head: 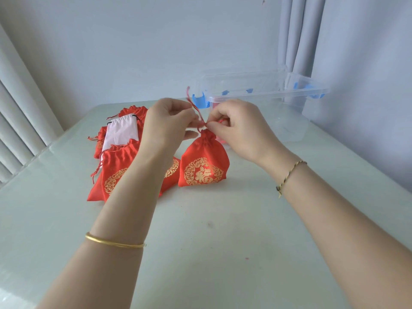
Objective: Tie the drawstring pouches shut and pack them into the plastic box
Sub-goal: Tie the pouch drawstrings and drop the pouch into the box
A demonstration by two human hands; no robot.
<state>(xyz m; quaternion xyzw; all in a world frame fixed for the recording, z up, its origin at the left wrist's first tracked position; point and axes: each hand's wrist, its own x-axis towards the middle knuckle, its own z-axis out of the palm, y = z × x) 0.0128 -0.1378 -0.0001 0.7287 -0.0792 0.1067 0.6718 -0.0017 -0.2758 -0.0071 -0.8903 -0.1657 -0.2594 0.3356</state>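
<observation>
— Where is the pouch that is being tied?

— The red pouch (204, 166) with the gold emblem stands upright near the middle of the desk (223, 219), its neck gathered tight.

— And the hands?

— The left hand (169, 121) pinches the drawstring (196, 110) just above the neck, and one cord end rises toward 12 o'clock. The right hand (240, 128) pinches the same cord from the 3 o'clock side. Each grip is narrow, fingertips closed on the string.

— The box?

— The plastic box (263, 85), clear with blue clips, sits at 1 o'clock from that pouch.

— Anything else?

— A pile of red pouches (116, 172) lies at 9 o'clock, with a white pouch (120, 132) on top.
</observation>
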